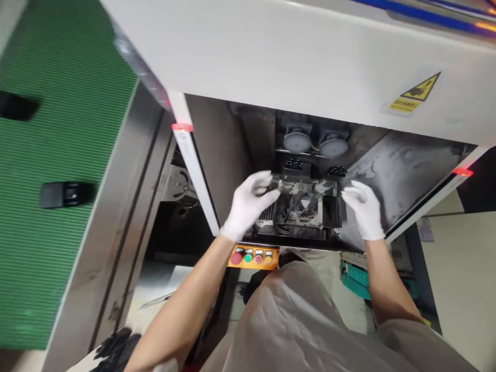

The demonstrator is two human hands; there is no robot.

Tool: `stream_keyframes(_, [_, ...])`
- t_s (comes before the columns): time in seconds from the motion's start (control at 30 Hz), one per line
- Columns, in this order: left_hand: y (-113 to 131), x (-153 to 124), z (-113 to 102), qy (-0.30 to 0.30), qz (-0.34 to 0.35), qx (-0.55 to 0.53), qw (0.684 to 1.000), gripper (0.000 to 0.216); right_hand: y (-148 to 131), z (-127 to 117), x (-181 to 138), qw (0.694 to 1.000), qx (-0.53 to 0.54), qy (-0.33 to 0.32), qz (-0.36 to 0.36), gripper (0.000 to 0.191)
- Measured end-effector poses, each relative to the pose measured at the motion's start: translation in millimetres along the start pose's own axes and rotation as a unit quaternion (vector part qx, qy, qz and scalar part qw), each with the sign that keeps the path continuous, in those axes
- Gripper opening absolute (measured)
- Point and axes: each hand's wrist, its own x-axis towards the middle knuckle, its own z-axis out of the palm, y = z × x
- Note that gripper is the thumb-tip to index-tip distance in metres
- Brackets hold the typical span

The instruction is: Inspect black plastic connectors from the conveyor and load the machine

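My left hand [250, 204], in a white glove, hovers at the left side of a dark metal fixture [304, 206] inside the machine's opening. Its thumb and fingers curve apart, with nothing visible between them. On the fixture's other side is my right hand [362, 209], also gloved in white, its fingers loosely bent and apart near a black part [338, 171]. Another black part [294, 165] with small raised shapes sits at the back of the fixture. Two round grey discs [297, 142] are mounted behind it.
A white machine hood [279, 57] with a yellow warning label [418, 95] overhangs the opening. An orange button panel [253, 257] is below its front edge. To the left, a green ribbed conveyor belt [77, 150] carries black pieces [64, 195]. Black gloves [116, 351] lie at the lower left.
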Motion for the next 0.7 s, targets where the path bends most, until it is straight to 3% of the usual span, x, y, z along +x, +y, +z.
stream_keyframes(0.07, [1, 58, 33, -0.097, 0.033, -0.024, 0.994, 0.065, 6, 12, 27, 0.995, 0.013, -0.103, 0.004, 0.06])
stream_keyframes(0.13, [0, 92, 52, -0.195, 0.024, -0.038, 0.98, 0.053, 0, 31, 46, 0.981, 0.016, -0.195, -0.003, 0.044])
stream_keyframes(0.2, [0, 106, 61, -0.249, -0.001, -0.052, 0.967, 0.039, -9, 46, 58, 0.966, 0.02, -0.259, -0.004, 0.028])
stream_keyframes(0.27, [-1, 105, 64, -0.246, -0.013, -0.073, 0.966, 0.033, -12, 54, 65, 0.953, 0.038, -0.3, -0.001, 0.023])
stream_keyframes(0.33, [-4, 101, 67, -0.219, -0.019, -0.104, 0.97, 0.03, -9, 57, 66, 0.951, 0.064, -0.302, -0.002, 0.023])
stream_keyframes(0.43, [-8, 100, 70, -0.194, -0.018, -0.145, 0.97, 0.028, 1, 58, 64, 0.963, 0.093, -0.251, -0.017, 0.019])
stream_keyframes(0.7, [-3, 109, 67, -0.22, 0.001, -0.157, 0.963, 0.023, 4, 59, 72, 0.971, 0.086, -0.219, -0.045, 0.021])
